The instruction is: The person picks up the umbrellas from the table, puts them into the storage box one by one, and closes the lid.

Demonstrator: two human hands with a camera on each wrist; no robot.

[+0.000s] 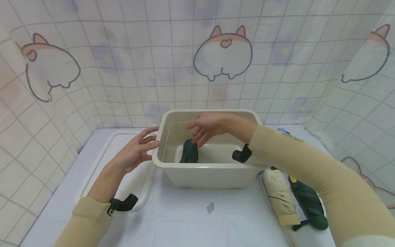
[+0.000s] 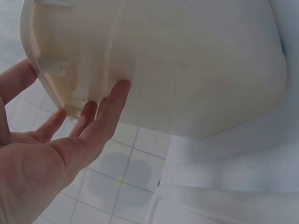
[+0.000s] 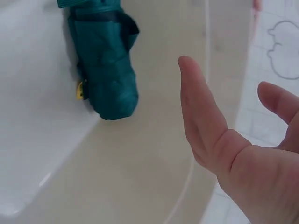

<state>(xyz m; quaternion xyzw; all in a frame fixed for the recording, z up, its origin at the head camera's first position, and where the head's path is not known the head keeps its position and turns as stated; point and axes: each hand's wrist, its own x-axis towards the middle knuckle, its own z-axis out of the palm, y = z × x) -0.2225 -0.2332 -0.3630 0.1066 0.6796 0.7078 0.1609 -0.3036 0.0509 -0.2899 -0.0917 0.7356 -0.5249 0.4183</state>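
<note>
Umbrella (image 1: 188, 152) seemingly below right hand (image 1: 210, 125)

A cream rectangular plastic bin (image 1: 203, 176) is standing upright, open-topped, the left hand (image 1: 135, 151) touching its rim. Inside, a dark green, cylindrical folded fabric umbrella (image 1: 189, 152) is lying near the left wall, the right hand (image 1: 211, 125) hovering above.

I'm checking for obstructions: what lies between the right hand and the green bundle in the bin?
No object: in the right wrist view, only the bin's inner wall shows between the right hand and green bundle.
</note>
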